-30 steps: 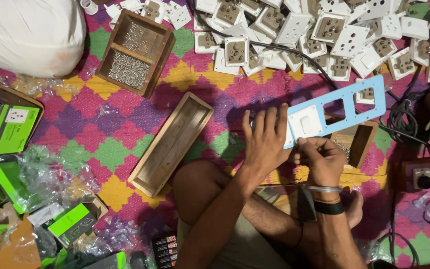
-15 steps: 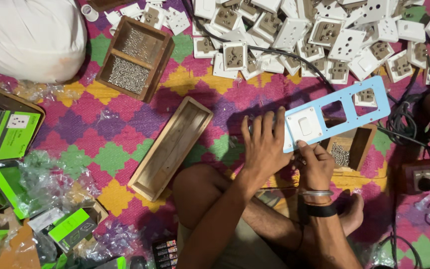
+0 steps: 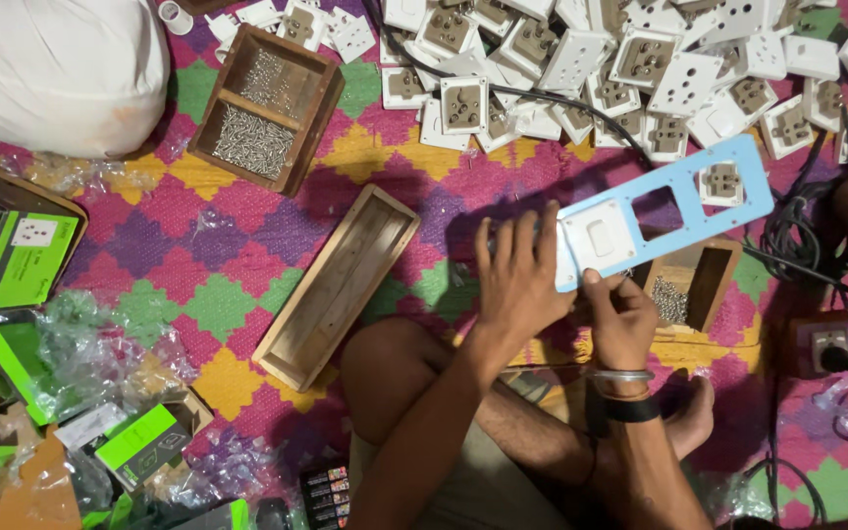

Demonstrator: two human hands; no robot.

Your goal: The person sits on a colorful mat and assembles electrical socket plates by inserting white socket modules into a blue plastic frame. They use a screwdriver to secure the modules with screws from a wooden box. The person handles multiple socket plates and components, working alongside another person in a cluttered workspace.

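A long light-blue switch plate (image 3: 674, 201) with square cut-outs is held tilted above the patterned mat. A white switch (image 3: 598, 238) sits in its near cut-out and a white socket (image 3: 721, 183) in the far one. My left hand (image 3: 517, 280) grips the plate's near end, fingers spread over its edge. Just below the white switch, my right hand (image 3: 623, 319) pinches the plate's lower edge. A bangle and a dark band circle that wrist.
A heap of white sockets (image 3: 640, 59) lies at the top. A wooden tray of screws (image 3: 265, 103) is top left, an empty long wooden box (image 3: 338, 285) centre, another screw box (image 3: 689, 285) under the plate. Green cartons (image 3: 22, 260) and plastic wrappers lie left; cables right.
The plate and both hands have stayed almost still. My right hand's fingers have shifted slightly at the plate's lower edge.
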